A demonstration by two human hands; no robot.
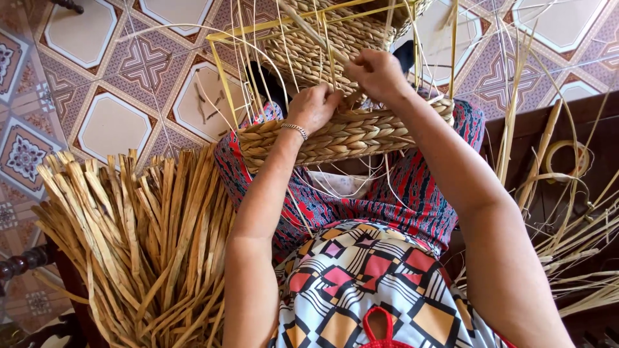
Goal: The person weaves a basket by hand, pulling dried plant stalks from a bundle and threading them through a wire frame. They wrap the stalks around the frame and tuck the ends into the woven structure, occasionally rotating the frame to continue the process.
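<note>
A half-woven straw basket (335, 132) rests on my lap, its braided rim facing me and thin uprights sticking out of a yellow wire frame (222, 77). My left hand (314, 106), with a metal bracelet on the wrist, presses on the braided rim. My right hand (375, 73) pinches a straw strand (309, 29) against the basket wall, just above the rim.
A thick bundle of flat dried straw (138, 238) lies to my left on a dark wooden chair. Loose strands and a coiled strip (567, 158) sit on a dark surface to my right. Patterned floor tiles (113, 125) lie beyond.
</note>
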